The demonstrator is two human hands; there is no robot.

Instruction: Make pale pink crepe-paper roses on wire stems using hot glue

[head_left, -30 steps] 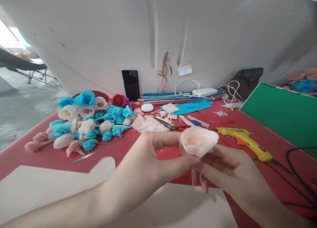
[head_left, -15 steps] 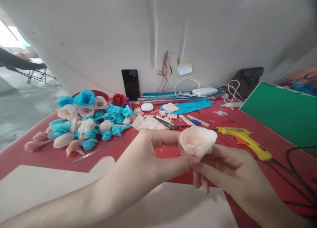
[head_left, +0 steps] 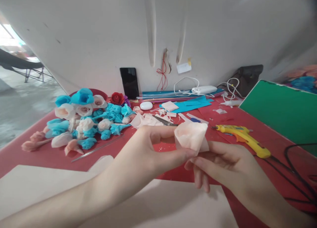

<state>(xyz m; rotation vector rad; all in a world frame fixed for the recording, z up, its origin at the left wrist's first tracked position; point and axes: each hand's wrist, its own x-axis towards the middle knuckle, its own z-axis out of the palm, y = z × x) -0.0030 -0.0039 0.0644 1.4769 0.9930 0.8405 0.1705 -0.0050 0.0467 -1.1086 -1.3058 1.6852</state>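
Note:
A pale pink paper rose (head_left: pixel 190 137) is held above the red table (head_left: pixel 235 122) between both my hands. My left hand (head_left: pixel 151 150) pinches its left side between forefinger and thumb. Beneath it, my right hand (head_left: pixel 223 165) grips the rose's base, fingers curled around it. The bloom is tilted so its side faces me. A yellow glue gun (head_left: pixel 244 138) lies on the table just right of my hands, and scissors (head_left: pixel 164 121) lie just beyond the rose.
A heap of blue, white and pink paper roses (head_left: pixel 84 120) lies at the left. A phone (head_left: pixel 129 82) leans on the wall. Blue paper sheets (head_left: pixel 193 104), a white charger (head_left: pixel 204 90), a green board (head_left: pixel 282 110) and black cables (head_left: pixel 297 175) lie around. White sheets (head_left: pixel 37 188) lie near me.
The rose has turned in my hands: its open top faced me before, now its side shows. Both hands moved slightly left and up.

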